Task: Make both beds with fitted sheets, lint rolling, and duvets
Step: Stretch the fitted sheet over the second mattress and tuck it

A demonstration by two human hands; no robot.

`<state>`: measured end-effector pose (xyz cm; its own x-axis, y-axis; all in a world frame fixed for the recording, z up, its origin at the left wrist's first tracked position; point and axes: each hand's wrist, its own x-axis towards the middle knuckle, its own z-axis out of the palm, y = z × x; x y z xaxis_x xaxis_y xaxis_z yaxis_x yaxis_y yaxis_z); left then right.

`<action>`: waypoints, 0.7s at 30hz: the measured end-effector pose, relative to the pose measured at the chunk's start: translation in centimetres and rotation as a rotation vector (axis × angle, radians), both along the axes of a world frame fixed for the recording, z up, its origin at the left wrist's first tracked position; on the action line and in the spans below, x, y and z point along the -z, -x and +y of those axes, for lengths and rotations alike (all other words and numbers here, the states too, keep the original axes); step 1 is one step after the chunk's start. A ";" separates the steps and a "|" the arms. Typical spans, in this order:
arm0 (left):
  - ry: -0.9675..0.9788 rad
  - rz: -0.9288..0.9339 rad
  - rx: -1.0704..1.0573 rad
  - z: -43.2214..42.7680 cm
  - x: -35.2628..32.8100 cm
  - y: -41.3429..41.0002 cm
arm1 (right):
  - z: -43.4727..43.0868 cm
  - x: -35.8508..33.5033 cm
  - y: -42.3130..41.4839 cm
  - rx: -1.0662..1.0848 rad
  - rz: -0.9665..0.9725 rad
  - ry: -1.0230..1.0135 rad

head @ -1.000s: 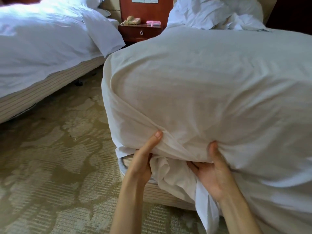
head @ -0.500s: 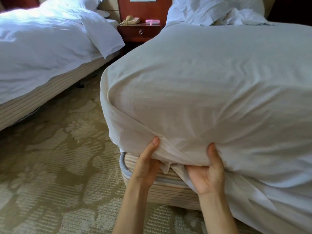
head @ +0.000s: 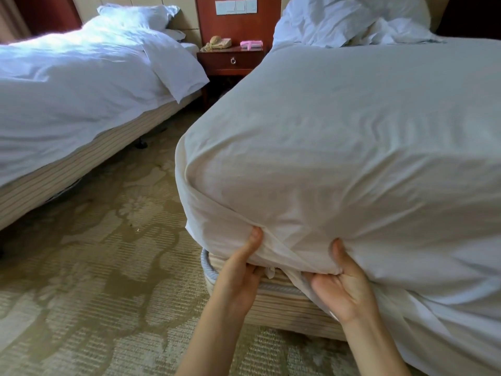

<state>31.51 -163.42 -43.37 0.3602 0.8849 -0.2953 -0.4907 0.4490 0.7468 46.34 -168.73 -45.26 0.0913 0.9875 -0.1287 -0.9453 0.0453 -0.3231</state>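
We could not see the fingers of our left hand [head: 238, 280] and right hand [head: 344, 291] beneath the fitted sheet [head: 339, 172].

Floral beige-and-olive carpet [head: 95, 267] covers the floor; at the far wall stands a red-brown nightstand [head: 230, 62] with one ring-pull drawer; a beige telephone [head: 218, 42] and a pink object [head: 251, 44] lie on it; white switches [head: 236, 6] above; daylight falls far left.

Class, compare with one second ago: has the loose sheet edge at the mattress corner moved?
Yes. The sheet edge has been tucked upward, uncovering the striped bed base it hung over.
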 end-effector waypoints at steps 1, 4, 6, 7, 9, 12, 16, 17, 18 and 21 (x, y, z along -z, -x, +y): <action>0.030 0.019 -0.029 -0.1 -0.3 0.1 | -0.1 -0.1 0.0 -0.015 0.004 0.017; 0.068 0.032 -0.087 -1.0 -1.4 0.1 | -0.6 -0.4 -0.2 -0.003 -0.028 0.112; 0.099 0.017 -0.168 -1.6 -2.1 -0.3 | -1.1 -0.5 -0.4 -0.002 -0.036 0.174; 0.096 -0.007 -0.190 -1.7 -2.1 -0.6 | -1.5 -0.5 -0.5 -0.005 -0.048 0.202; 0.079 -0.075 -0.196 -2.0 -2.2 -1.0 | -2.2 -0.6 -0.4 0.008 -0.129 0.272; 0.111 -0.129 -0.195 -2.4 -2.1 -1.6 | -3.2 -0.9 -0.3 -0.010 -0.307 0.347; 0.212 -0.091 -0.257 -3.1 -2.8 -1.9 | -4.1 -1.7 -0.3 -0.112 -0.494 0.402; 0.251 -0.068 -0.255 -3.5 -3.2 -2.0 | -4.3 -1.9 -0.4 -0.120 -0.494 0.419; 0.279 -0.041 -0.235 -3.9 -3.4 -2.1 | -4.5 -2.0 -0.4 -0.107 -0.462 0.437; 0.348 -0.007 -0.177 -4.5 -3.8 -2.1 | -4.9 -2.4 -0.5 -0.064 -0.327 0.487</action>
<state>33.61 -167.89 -39.61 0.2139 0.7811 -0.5866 -0.5883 0.5824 0.5611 46.85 -173.67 -42.88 0.1443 0.8267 -0.5437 -0.7892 -0.2354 -0.5673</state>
